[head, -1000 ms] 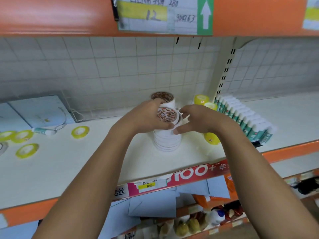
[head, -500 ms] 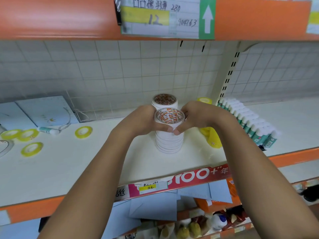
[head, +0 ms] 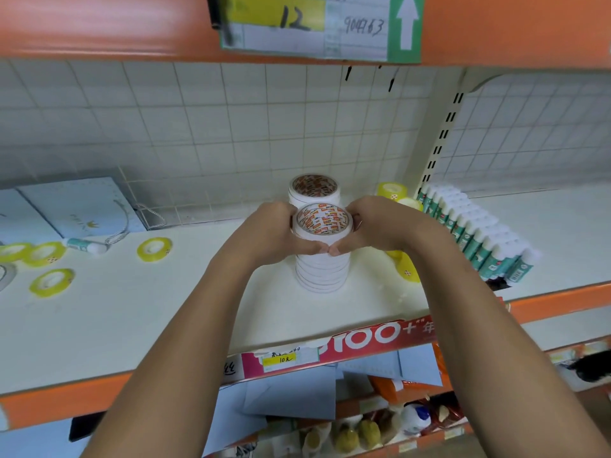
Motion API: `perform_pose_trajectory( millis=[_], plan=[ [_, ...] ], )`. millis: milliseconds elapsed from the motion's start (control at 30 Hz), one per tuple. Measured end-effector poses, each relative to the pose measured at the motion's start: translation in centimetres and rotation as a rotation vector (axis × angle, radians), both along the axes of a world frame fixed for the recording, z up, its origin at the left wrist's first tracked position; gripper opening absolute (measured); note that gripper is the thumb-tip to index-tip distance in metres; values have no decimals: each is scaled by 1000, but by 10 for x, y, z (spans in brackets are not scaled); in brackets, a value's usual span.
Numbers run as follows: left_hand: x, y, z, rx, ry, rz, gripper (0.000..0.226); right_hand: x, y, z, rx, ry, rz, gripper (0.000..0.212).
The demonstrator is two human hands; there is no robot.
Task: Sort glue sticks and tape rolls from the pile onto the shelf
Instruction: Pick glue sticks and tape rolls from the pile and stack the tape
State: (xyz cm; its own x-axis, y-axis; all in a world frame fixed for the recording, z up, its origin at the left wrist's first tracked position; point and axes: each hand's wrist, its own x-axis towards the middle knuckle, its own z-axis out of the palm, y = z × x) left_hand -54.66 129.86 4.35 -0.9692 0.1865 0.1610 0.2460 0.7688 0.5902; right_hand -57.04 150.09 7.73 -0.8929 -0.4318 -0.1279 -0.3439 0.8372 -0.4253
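Since a second earlier, both hands were brought in tighter around the top of the front tape stack (head: 322,259), and the top roll, tilted before, was seated flat.

Left hand (head: 269,238) was cupped on the stack's left side, right hand (head: 380,228) on its right; fingers were curled around the top rolls and the two thumb tips were pressed together at the front of the stack. A second tape stack (head: 314,188) was seen directly behind, touching or nearly so; which could not be told.

Shelf board (head: 165,319) was white, with an orange front edge and a red price strip (head: 330,345) along it. Back wall was a white wire grid panel (head: 231,127), with a slotted cream upright (head: 436,150) to the right. Orange upper shelf edge (head: 99,24) carried a paper tag (head: 317,24) marked "12" with a green arrow.

Glue sticks (head: 476,233) were packed in a tight row right of the upright, caps up. Yellow tape rolls (head: 391,190) were seen behind the right hand, one more (head: 408,271) leaning under the right wrist. Loose yellow rolls (head: 154,248) lay flat on the left part of the board, well apart from the stacks, with one stray glue stick (head: 86,245) lying on its side near them. Pale blue boxes (head: 76,209) were propped at far left. Lower shelf held blue paper sheets (head: 291,395) and assorted small goods, blurred.
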Motion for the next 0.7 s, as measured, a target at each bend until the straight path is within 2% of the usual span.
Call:
perform_pose_trajectory(
  millis=[133,267,333,400,433,467,600,700],
  plan=[
    [5,0,-6,76,-12,2,35,5,3,-4,-62,-16,-53,42],
    [7,0,-8,132,-29,15,45,18,5,-6,-52,20,-110,62],
    [8,-4,-9,116,-51,48,61,26,3,-3,3,120,-99,79],
    [11,-16,-11,83,-82,114,94,33,-2,3,44,257,-74,89],
    [14,-23,-12,66,-97,148,103,35,-6,7,51,326,-66,88],
    [17,-32,-12,48,-99,173,102,37,-13,11,47,393,-56,81],
    [41,-65,-14,-60,-46,238,61,40,-61,20,-31,537,48,38],
    [66,-98,-19,-102,-42,318,48,42,-112,10,-75,477,179,28]
  ],
)
